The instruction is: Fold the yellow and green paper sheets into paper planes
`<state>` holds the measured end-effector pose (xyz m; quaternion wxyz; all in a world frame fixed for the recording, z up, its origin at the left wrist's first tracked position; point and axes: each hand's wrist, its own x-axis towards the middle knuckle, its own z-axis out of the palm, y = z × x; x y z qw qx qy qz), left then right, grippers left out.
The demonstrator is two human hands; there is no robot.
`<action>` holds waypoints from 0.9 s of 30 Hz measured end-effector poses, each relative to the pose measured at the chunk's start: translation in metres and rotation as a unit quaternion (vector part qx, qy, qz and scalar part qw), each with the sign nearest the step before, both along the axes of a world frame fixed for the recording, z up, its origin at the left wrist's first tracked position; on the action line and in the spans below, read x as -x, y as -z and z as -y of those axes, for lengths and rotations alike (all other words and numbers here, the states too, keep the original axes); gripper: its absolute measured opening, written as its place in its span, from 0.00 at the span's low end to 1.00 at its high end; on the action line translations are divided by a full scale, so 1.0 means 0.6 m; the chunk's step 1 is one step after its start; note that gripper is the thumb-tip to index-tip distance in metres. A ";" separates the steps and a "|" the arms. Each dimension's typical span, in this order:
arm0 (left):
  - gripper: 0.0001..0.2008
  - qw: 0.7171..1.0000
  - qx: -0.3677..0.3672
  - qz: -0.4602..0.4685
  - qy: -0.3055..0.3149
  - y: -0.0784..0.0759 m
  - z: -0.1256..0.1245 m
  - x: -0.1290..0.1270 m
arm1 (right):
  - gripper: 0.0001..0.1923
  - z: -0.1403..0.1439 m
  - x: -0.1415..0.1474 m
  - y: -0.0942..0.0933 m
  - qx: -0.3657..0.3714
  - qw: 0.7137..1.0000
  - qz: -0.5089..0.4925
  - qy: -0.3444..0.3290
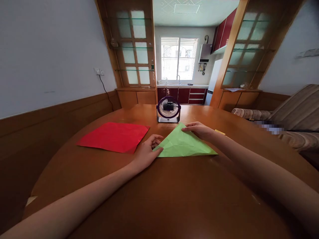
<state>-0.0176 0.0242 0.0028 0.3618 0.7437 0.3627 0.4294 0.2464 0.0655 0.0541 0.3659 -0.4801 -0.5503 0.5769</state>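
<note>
I see a green paper (183, 146) folded into a flat triangle, pale lime, with faint crease lines across its face. It lies on the wooden tabletop (174, 192), just in front of a small dark desk fan (168, 109). Its long edge runs left to right along the near side, and its peak points away from me toward the fan. My left hand (147, 151) pinches the left corner, fingers closed on the paper. My right hand (199, 129) rests on the peak, fingertips pressing it down; I cannot tell whether it grips the sheet or only presses it. A flat red paper (114, 136) lies to the left, near the green one but apart
</note>
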 end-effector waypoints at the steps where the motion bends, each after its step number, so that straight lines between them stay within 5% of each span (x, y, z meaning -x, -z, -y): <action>1: 0.17 1.000 0.001 -0.001 0.002 0.000 0.000 0.000 | 0.06 0.001 0.001 0.000 -0.005 1.000 -0.002 0.006; 16: 0.21 1.000 0.017 -0.001 0.024 -0.003 0.004 -0.002 | 0.11 0.006 0.006 -0.001 -0.064 0.996 0.001 0.054; 27: 0.18 0.992 0.118 -0.021 0.043 -0.014 -0.004 0.008 | 0.11 0.010 0.003 -0.005 -0.054 0.996 -0.016 0.068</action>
